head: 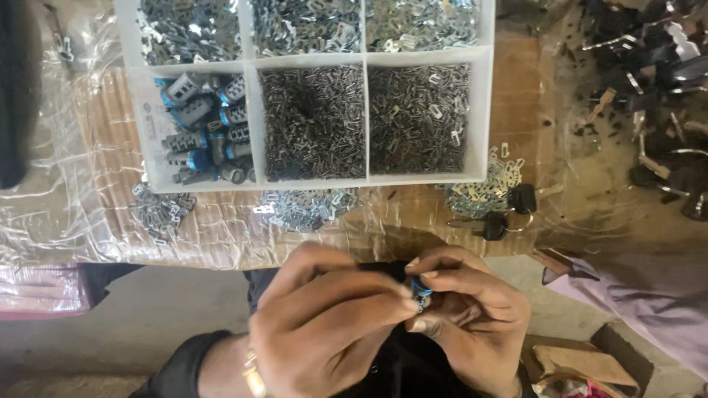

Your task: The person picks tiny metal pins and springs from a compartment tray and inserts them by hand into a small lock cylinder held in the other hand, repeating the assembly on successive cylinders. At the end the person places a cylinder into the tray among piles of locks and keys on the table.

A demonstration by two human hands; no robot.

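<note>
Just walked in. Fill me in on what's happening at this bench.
A person holds a small grey cylinder with a blue ring between both hands, the left hand pinching it from one side and the right hand cupping it. Ahead sits a white divided tray holding similar cylinders and small metal pieces. Black-headed keys lie beside it.

The tray (251,60) is smooth white plastic, full of shiny metal bits (316,121). Crinkly clear plastic (81,199) covers the brown worktop (516,110).
</note>
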